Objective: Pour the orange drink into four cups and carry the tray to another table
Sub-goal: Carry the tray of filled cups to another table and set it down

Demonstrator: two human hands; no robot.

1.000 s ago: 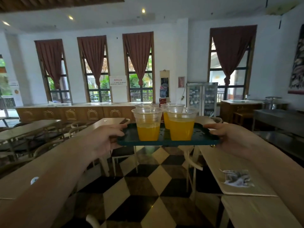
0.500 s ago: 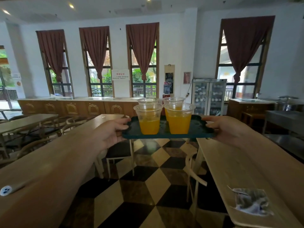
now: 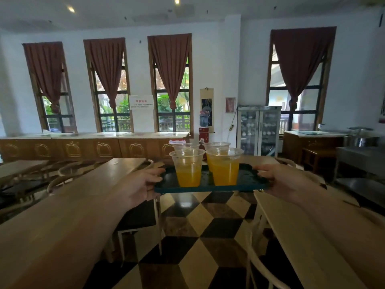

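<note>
A dark green tray [image 3: 210,188] is held level in the air ahead of me, above the aisle. My left hand [image 3: 141,187] grips its left edge and my right hand [image 3: 281,181] grips its right edge. Several clear plastic cups stand upright on it. The front left cup [image 3: 187,167] and the front right cup [image 3: 225,166] are each about half full of orange drink. Behind them, the back left cup [image 3: 185,146] and the back right cup [image 3: 216,145] show mostly their rims.
A long wooden table [image 3: 108,176] runs along my left and another wooden table [image 3: 295,226] along my right, with chairs [image 3: 137,217] tucked beside them. The checkered floor aisle [image 3: 198,236] lies between. Wooden cabinets [image 3: 93,147], a glass fridge [image 3: 258,130] and a steel counter [image 3: 360,159] stand farther back.
I have moved forward along the aisle with the tray held in both hands. The crumpled paper on the right table has dropped out of view.
</note>
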